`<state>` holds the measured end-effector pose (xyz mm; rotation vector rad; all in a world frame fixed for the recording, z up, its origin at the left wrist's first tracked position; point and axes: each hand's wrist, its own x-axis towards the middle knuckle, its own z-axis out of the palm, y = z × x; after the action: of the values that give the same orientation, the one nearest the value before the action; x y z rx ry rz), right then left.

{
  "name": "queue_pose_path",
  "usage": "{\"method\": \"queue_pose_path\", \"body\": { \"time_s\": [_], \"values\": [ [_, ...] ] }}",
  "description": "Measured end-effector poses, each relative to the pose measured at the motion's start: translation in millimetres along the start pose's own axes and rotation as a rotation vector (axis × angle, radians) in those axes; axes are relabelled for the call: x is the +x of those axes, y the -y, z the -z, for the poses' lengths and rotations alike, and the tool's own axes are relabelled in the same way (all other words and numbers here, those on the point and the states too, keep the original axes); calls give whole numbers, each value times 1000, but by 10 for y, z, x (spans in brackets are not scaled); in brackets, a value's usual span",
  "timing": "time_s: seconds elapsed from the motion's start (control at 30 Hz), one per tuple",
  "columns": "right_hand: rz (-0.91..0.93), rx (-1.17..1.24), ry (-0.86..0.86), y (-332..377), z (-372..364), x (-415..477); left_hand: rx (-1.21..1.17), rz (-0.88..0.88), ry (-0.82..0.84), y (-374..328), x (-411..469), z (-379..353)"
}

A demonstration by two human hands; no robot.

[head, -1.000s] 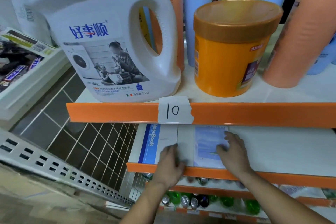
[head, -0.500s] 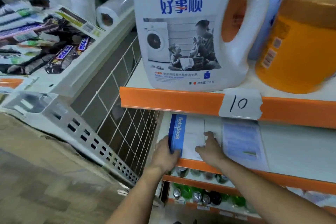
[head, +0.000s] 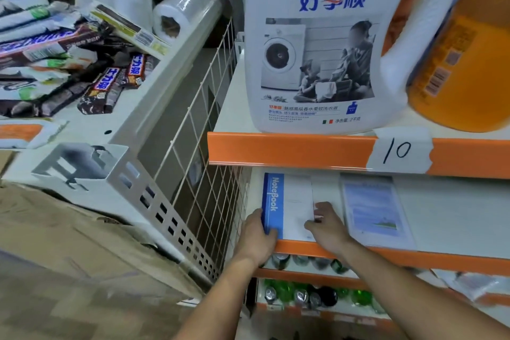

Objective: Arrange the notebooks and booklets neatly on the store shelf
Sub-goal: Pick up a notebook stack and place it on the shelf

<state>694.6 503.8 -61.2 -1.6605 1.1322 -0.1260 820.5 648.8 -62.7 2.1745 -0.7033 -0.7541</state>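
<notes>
notebook (head: 287, 204) flat at near-left end of the shelf (head: 455, 215), blue spine leftward | left hand (head: 255, 232) grips its spine edge, right hand (head: 328, 226) pinches its right edge, likely squaring it to the shelf front | booklet (head: 372, 207) lies just right, apart

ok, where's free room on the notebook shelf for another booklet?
Free: bare shelf right of the pale blue booklet. A narrow strip between notebook and booklet looks bare. Crowded: left end, where left hand and right hand hold the notebook beside the wire grid.
</notes>
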Motion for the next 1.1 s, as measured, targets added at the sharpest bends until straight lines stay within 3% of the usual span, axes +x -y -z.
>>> {"method": "queue_pose_path", "body": {
  "time_s": [0.13, 0.23, 0.4, 0.57, 0.7, 1.1],
  "values": [
    [-14, -12, 47, 22, 93, -41, 67, -11, 41, -21, -56, 2],
    [57, -151, 61, 63, 292, -141, 229, -68, 60, -114, -111, 17],
    [235, -445, 13, 91, 887, -421, 378, -316, 35, -641, -233, 25],
    [270, -709, -142, -11, 1679, -812, 532, -544, -27, -1324, -453, -231],
    [246, -835, -270, -290, 2333, -1156, 621, -703, -32, -1903, -718, -710],
    [98, -717, -471, -1579, 4403, -2175, 683, -884, 101, -3348, -1532, -2806]
  ]
}}
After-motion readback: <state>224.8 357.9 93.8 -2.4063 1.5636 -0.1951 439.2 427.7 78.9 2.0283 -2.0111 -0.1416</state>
